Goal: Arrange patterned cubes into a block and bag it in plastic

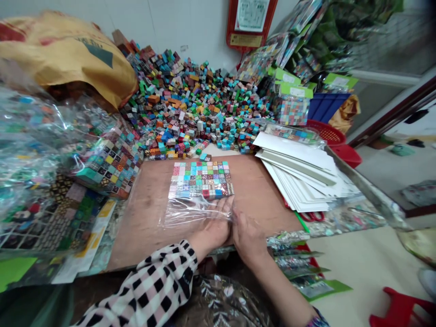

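Note:
A clear plastic bag (190, 212) lies flat on the brown board (146, 190), with a block of small colourful cubes (202, 178) inside its far part. My left hand (218, 223) is under the bag's near right part, palm up, with its fingers stretched toward the block's near edge. Close beside it, my right hand (248, 234) has its fingers together at the bag's right edge; whether they pinch the film is too small to tell.
Loose cubes (200, 104) are heaped behind the board. Bagged cube blocks (109, 159) stand on the left, below a yellow sack (68, 54). White cards (299, 168) are stacked on the right, near red scissors (315, 216). Green-topped packs (299, 268) sit below the table edge.

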`<state>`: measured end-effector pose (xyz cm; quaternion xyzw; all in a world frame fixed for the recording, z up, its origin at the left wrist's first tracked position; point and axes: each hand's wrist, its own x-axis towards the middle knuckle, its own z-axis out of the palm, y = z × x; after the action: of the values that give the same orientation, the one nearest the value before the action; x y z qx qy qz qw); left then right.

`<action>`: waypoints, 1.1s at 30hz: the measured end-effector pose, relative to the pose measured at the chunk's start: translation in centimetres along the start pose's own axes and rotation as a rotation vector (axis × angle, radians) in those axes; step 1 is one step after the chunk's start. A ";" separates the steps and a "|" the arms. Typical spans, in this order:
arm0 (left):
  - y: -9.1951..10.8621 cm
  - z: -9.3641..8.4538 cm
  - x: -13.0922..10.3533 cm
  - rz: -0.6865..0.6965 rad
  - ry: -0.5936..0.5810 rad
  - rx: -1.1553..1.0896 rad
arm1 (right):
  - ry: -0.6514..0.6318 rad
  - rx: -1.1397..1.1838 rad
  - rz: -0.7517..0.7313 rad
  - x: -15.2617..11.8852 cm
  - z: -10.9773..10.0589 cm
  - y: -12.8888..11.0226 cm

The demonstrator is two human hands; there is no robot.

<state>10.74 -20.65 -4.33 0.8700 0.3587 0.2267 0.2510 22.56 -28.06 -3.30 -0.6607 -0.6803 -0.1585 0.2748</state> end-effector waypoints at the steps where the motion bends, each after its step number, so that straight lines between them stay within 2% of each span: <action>1: 0.1 -0.1 -0.1 -0.014 -0.009 0.010 | 0.009 -0.034 0.008 0.2 -0.1 -0.2; 4: 0.4 -0.5 -0.3 -0.024 -0.004 0.005 | 0.006 -0.125 0.079 0.8 -0.6 -0.8; 7: 0.9 -0.9 -0.4 -0.029 0.011 -0.010 | -0.086 -0.195 0.144 0.9 -0.9 -0.9; 10: 1.5 -1.4 -0.1 -0.022 -0.007 -0.003 | -0.164 -0.184 0.097 0.5 -0.8 -0.6; 15: 2.2 -2.1 0.5 0.017 -0.011 -0.030 | -0.170 -0.078 -0.008 -0.2 -0.5 0.1; 22: 1.8 -1.6 0.2 -0.011 -0.019 0.044 | -0.226 0.027 -0.087 0.2 -0.8 1.0; 26: 1.7 -1.6 -0.2 -0.033 -0.058 0.100 | -0.262 0.017 -0.039 0.2 -1.1 1.0; 30: 1.8 -2.2 -1.1 -0.010 -0.153 0.213 | -0.289 0.028 0.050 -0.1 -1.2 1.5; 33: 2.3 -3.1 -2.1 -0.040 -0.160 0.310 | -0.248 -0.006 0.167 -0.5 -1.5 2.2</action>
<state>8.81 -22.76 -1.04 0.9062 0.3856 0.0937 0.1462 24.95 -29.17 -2.66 -0.7302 -0.6514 -0.0541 0.1988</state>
